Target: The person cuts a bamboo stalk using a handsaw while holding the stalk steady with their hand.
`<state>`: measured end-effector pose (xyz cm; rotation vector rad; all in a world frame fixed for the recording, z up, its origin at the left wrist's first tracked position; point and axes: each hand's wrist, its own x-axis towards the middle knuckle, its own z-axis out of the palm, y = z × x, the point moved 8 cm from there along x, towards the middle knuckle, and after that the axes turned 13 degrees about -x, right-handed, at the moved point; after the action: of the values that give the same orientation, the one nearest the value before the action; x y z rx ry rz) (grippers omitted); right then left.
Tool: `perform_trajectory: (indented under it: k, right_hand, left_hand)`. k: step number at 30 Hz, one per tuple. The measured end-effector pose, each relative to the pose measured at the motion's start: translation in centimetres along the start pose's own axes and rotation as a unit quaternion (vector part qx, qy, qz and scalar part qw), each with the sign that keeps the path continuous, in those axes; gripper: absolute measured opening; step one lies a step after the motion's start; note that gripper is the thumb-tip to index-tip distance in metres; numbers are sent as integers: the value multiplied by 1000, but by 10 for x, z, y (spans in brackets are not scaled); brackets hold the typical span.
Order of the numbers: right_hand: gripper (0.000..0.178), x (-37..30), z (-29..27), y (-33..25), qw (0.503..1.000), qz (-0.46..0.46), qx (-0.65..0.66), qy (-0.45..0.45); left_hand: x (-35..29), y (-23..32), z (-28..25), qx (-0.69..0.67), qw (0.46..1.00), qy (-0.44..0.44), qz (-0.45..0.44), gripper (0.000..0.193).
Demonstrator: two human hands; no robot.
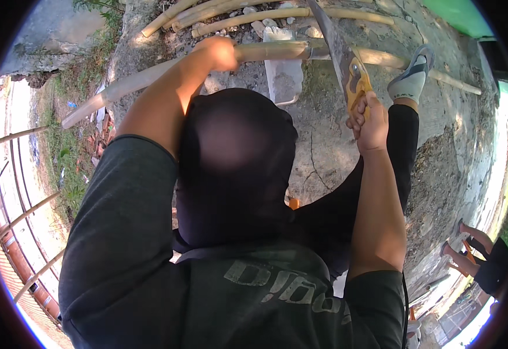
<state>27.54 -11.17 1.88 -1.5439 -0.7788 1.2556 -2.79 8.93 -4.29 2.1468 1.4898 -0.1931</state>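
Note:
A long bamboo pole (274, 50) runs across in front of me, sloping down to the left end. My left hand (218, 53) is closed around it, left of the middle. In my right hand (370, 121) is the yellow handle of a handsaw (330, 41). Its metal blade points away from me and crosses the pole; whether the teeth have cut into the bamboo cannot be seen. Under the pole lies a whitish block or tray (283, 81). My foot in a sock and sandal (414, 72) is by the pole, right of the saw.
Several more bamboo poles (248, 18) lie farther off among small stones. The ground is cracked concrete (323, 148). Grass and rubble (76, 125) border it on the left. At the far right edge another person's legs (476, 244) show.

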Motion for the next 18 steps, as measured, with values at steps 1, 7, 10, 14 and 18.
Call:
perform_trajectory:
  k: [1,7,10,14,18]
  right_hand:
    - [40,3,6,-1,999,5,-41,5]
    - [37,-23,33,6,996,19,-75,46]
    - [36,-17,23,-7,993,21,-96,57]
    - [35,-4,13,-31,993,36,-103,53]
    - [32,0,27,-50,988,42,-141,54]
  left_hand:
    - [-4,-10,-7,1,1000,-26,-16,52]
    - [-24,-12,4,20,999,-23,-35,57]
    - [-22,-8,1,14,999,-29,-41,56]
    - [-19,-13,1,2,999,-29,-36,54]
    - [-17,-11,1,-14,998,-46,-34,54]
